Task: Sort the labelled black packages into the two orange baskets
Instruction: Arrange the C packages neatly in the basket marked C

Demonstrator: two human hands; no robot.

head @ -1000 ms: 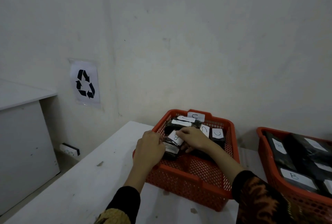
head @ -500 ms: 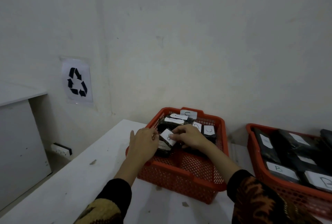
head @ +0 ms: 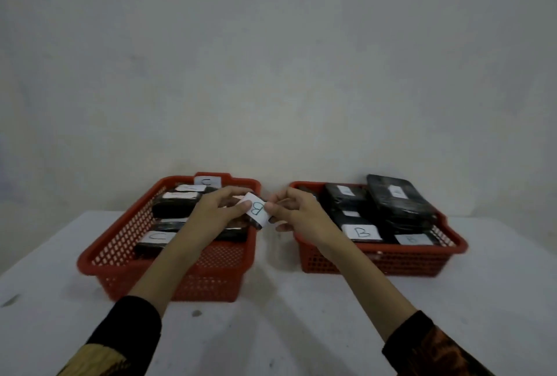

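Observation:
Two orange baskets stand side by side on a white table. The left basket (head: pixel 99 258) holds several black packages with white labels marked C, and a C tag on its back rim. The right basket (head: pixel 452 247) holds several black packages labelled B. Between the baskets, above the left basket's right rim, both hands hold one black package with a B label (head: pixel 257 210). My left hand (head: pixel 221 210) grips it from the left. My right hand (head: pixel 297 210) pinches its right end. Most of the package is hidden by the fingers.
The white table (head: pixel 280 315) has a few dark specks near its front. A plain grey-white wall (head: pixel 277 74) rises right behind both baskets. A narrow gap of table separates the baskets.
The view has swung right, so both baskets now show. The B package, which the hands held inside the left basket, has been lifted to that basket's right rim, toward the gap.

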